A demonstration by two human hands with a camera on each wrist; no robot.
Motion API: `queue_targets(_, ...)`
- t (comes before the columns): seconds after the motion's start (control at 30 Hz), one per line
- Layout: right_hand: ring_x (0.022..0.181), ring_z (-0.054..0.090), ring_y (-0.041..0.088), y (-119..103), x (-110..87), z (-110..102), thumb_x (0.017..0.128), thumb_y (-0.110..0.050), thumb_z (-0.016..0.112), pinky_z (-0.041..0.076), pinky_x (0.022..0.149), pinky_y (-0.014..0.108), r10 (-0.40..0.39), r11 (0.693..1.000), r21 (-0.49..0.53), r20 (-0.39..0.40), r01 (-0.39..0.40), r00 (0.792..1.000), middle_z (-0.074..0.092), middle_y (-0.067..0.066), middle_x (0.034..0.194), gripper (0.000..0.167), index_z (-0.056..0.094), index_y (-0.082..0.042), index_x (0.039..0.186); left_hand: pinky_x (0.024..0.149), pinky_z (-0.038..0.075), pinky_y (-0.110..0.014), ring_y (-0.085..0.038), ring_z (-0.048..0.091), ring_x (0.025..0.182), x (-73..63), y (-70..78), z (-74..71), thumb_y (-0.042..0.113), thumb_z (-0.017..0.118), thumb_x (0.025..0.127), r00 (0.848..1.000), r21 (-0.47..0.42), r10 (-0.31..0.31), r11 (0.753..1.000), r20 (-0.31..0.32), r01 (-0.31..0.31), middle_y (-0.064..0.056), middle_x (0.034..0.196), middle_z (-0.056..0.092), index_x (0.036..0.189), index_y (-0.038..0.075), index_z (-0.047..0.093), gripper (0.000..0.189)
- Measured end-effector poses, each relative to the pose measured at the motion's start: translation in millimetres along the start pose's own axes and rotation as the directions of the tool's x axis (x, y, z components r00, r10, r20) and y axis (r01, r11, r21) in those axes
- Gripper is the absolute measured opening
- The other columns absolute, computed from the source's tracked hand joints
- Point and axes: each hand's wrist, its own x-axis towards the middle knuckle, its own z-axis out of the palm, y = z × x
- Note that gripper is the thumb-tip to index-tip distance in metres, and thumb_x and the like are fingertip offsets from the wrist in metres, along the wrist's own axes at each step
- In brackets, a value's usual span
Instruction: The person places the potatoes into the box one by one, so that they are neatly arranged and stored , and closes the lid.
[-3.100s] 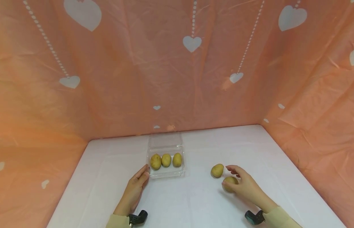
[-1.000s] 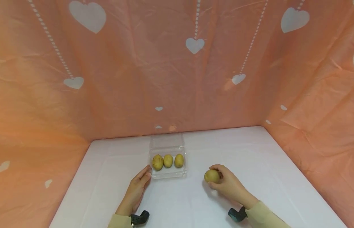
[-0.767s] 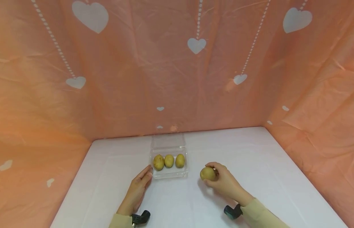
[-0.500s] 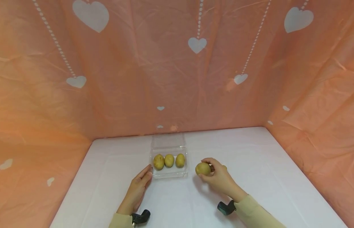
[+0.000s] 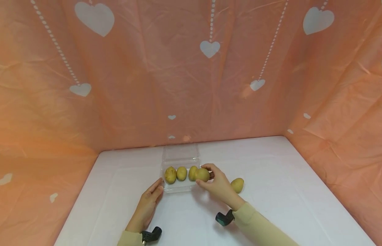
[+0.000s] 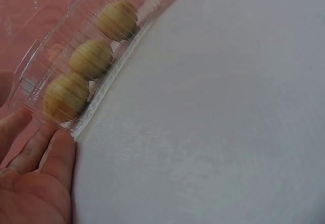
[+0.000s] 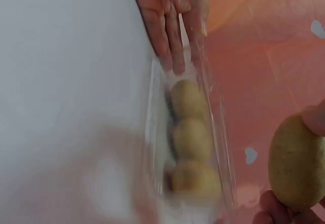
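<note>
The right hand [image 5: 220,184] is curled round a held potato [image 5: 202,175], thumb on the near side and fingers on the far side, above the right end of the clear container [image 5: 179,189]. Half a second ago it was apart from the container, off to the right, so the carrying across looks nearly done, the release not yet made (whether it touches the potato beneath, I cannot tell). The left hand [image 5: 148,199], fingers nearly straight and holding nothing, rests its tips against the container's near left corner, as it did then. Inside the container sit three potatoes [image 5: 182,173] in a row; its lid [image 5: 180,152] lies folded back behind. Right of the container, a loose potato [image 5: 237,185] lies on the table [image 5: 271,171].
</note>
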Motion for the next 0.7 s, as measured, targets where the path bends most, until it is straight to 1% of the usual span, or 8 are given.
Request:
queue_targets(0.13,0.087,0.059,0.021,-6,7.2,16,0.081,-0.031,0.079,0.054,0.070,0.029,-0.010,0.999,0.036,-0.001,0.010,1.000,0.060,0.005,0.106,0.052,0.055,-0.011,0.122,0.109,0.034,-0.026,-0.024,0.024,0.142,0.2,-0.7,0.3,0.015,0.052,0.101,1.000,0.000,0.000,1.000,-0.003,0.000,-0.015,0.155,0.028,0.148,-0.002,0.032,0.054)
queue_targets(0.27,0.085,0.060,0.018,-9,13.7,34,0.082,-0.032,0.077,0.054,0.070,0.028,-0.036,0.999,0.030,0.003,0.036,0.999,0.061,0.005,0.105,0.049,0.054,-0.011,0.120,0.108,0.035,-0.024,-0.025,0.025,0.141,0.0,-0.9,1.2,0.014,0.052,0.100,1.000,-0.008,-0.003,1.000,-0.012,0.003,-0.016,0.154,0.029,0.147,-0.002,0.033,0.053)
queue_targets(0.37,0.083,0.060,0.016,-8,17.9,47,0.082,-0.031,0.077,0.053,0.070,0.026,-0.054,0.999,-0.003,0.009,0.054,0.998,0.061,0.004,0.104,0.047,0.055,-0.011,0.118,0.108,0.035,-0.025,-0.025,0.026,0.141,-0.1,-0.5,1.6,0.013,0.052,0.100,1.000,-0.004,-0.005,1.000,-0.017,0.005,-0.016,0.154,0.029,0.147,-0.002,0.034,0.052)
queue_targets(0.47,0.083,0.059,0.014,-8,21.2,59,0.082,-0.031,0.077,0.052,0.071,0.026,-0.054,0.998,-0.038,0.015,0.054,0.998,0.062,0.004,0.104,0.047,0.055,-0.011,0.118,0.108,0.035,-0.026,-0.024,0.025,0.141,0.0,0.2,1.5,0.013,0.052,0.100,1.000,0.001,-0.012,1.000,-0.018,0.012,-0.015,0.155,0.029,0.148,-0.001,0.034,0.052)
queue_targets(0.6,0.090,0.057,0.015,-10,25.2,72,0.081,-0.032,0.078,0.052,0.075,0.028,-0.047,0.994,-0.098,0.016,0.048,0.999,0.060,0.005,0.107,0.047,0.057,-0.010,0.117,0.109,0.034,-0.027,-0.023,0.025,0.141,0.1,1.3,1.1,0.013,0.051,0.101,1.000,-0.003,-0.018,1.000,-0.013,0.018,-0.014,0.155,0.028,0.148,-0.001,0.033,0.052)
queue_targets(0.7,0.094,0.054,0.017,-10,28.9,81,0.080,-0.034,0.079,0.053,0.076,0.028,-0.054,0.986,-0.160,0.020,0.057,0.998,0.060,0.006,0.106,0.046,0.060,-0.009,0.114,0.110,0.033,-0.027,-0.023,0.025,0.141,0.1,1.6,1.1,0.012,0.051,0.101,1.000,-0.018,-0.013,1.000,-0.012,0.013,-0.014,0.155,0.029,0.148,-0.001,0.034,0.052)
